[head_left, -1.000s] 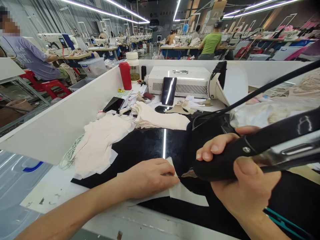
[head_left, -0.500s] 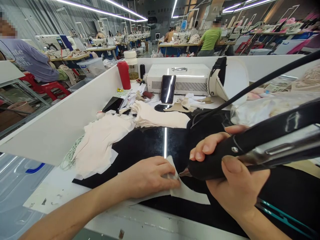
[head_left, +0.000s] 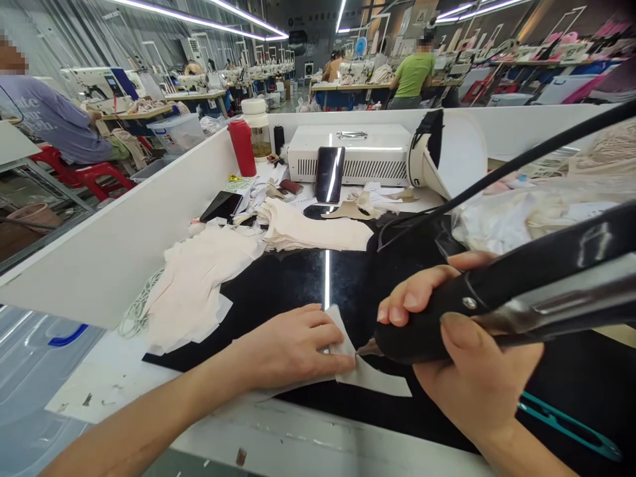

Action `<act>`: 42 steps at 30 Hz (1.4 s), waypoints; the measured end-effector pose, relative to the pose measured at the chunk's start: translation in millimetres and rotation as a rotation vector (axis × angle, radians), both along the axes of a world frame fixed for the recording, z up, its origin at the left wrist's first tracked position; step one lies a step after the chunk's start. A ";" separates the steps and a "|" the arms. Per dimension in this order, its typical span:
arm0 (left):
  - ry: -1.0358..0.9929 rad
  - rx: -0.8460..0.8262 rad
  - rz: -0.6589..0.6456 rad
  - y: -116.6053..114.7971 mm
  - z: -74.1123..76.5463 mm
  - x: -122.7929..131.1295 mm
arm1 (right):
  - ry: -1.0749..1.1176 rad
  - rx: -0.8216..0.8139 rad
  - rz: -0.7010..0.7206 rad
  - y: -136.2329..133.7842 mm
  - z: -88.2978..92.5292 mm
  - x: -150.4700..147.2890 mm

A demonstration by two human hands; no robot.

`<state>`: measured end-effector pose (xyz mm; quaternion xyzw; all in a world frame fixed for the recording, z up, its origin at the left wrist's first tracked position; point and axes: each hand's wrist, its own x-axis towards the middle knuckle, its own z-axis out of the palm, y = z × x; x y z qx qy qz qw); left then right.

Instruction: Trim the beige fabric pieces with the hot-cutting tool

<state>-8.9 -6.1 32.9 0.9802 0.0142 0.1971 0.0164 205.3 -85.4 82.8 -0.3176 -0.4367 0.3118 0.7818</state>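
My left hand (head_left: 303,344) rests low over the black work surface (head_left: 278,281). Its fingers are closed on a pale fabric piece (head_left: 377,379), and a folded edge stands up beside the fingertips. In my right hand (head_left: 477,377) is a black corded handheld tool (head_left: 541,271) with a long metal lever, my fingers and thumb wrapped round its front end. The tool's small pointed metal tip (head_left: 368,347) meets or nearly touches the fabric just right of my left fingertips. Part of the fabric lies hidden under my left hand.
Pale cut pieces (head_left: 199,285) lie left, with a fabric stack (head_left: 318,228) behind. A phone (head_left: 330,173) leans on a white vented box (head_left: 350,154). A red bottle (head_left: 242,149) stands nearby. The black cable (head_left: 527,158) crosses right, above a teal tool (head_left: 571,424). Co-workers sit beyond the partition.
The view has shifted slightly. Both hands keep their grips, and the tool tip stays beside the fabric near my left fingertips. More of the teal tool shows at the lower right.
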 end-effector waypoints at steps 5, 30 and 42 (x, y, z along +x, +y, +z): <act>-0.008 -0.079 -0.012 0.7 0.1 -1.8 | 0.022 0.010 -0.028 -3.4 7.0 4.6; -0.133 -0.249 0.171 -60.6 -5.1 8.1 | -0.010 -0.020 -0.113 -41.5 3.6 19.9; -0.149 -0.244 0.167 -62.1 -11.5 9.2 | 0.036 -0.024 -0.035 -23.9 -3.2 7.7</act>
